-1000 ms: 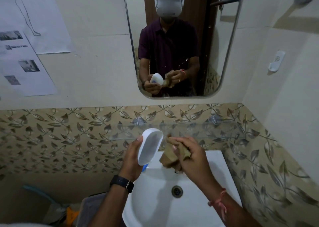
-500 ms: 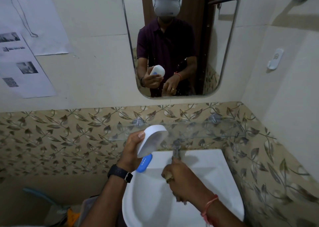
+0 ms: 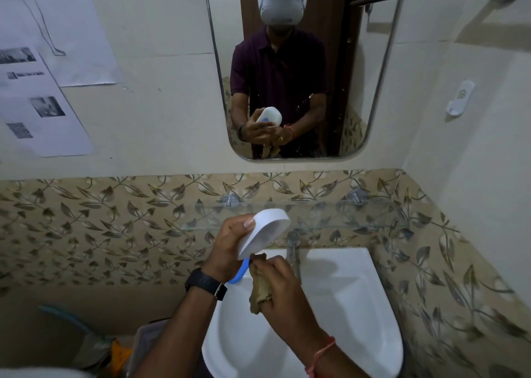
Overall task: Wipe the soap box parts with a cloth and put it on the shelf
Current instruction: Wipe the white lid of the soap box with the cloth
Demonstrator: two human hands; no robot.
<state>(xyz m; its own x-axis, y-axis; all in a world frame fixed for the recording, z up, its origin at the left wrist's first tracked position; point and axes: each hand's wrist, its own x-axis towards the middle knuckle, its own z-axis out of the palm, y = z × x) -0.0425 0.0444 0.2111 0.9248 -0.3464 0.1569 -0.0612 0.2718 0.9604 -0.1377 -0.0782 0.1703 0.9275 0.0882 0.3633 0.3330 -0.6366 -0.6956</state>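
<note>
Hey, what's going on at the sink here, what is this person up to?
A person stands at a white sink cleaning a soap box. Their left hand holds the white soap box part tilted up, with a blue part tucked beneath it in the same hand. Their right hand grips a brown cloth, its top end right at the white part's lower edge. Neither part is on the glass shelf behind the tap yet.

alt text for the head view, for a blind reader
The person's left hand holds a white soap box part, a blue part beneath it, while the right hand grips a brown cloth by its lower edge, over a white sink. A glass shelf and a mirror are on the wall behind.
</note>
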